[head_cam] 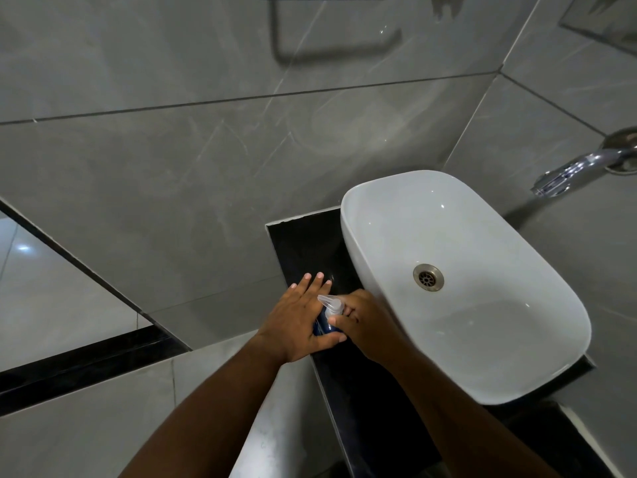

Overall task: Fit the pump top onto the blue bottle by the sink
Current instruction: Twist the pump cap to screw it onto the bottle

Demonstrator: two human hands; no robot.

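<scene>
Left hand (pixel 299 322), fingers spread, is pressed around blue bottle (pixel 324 324); right hand (pixel 362 320) is closed on pump top (pixel 331 302). Bottle stood upright at counter (pixel 303 243) left edge, nozzle pointed left.

A bathroom: a white basin (pixel 462 281) sits on a black worktop (pixel 303 246), grey marble-look tiles (pixel 172 160) cover the walls, and a chrome tap (pixel 579 170) juts from one wall.

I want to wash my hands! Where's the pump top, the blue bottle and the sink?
pump top (pixel 331 302), head view, on its clear nozzle head.
blue bottle (pixel 323 325), head view, on its side between the hands.
sink (pixel 482 339), head view, on its bare white bowl.
</scene>
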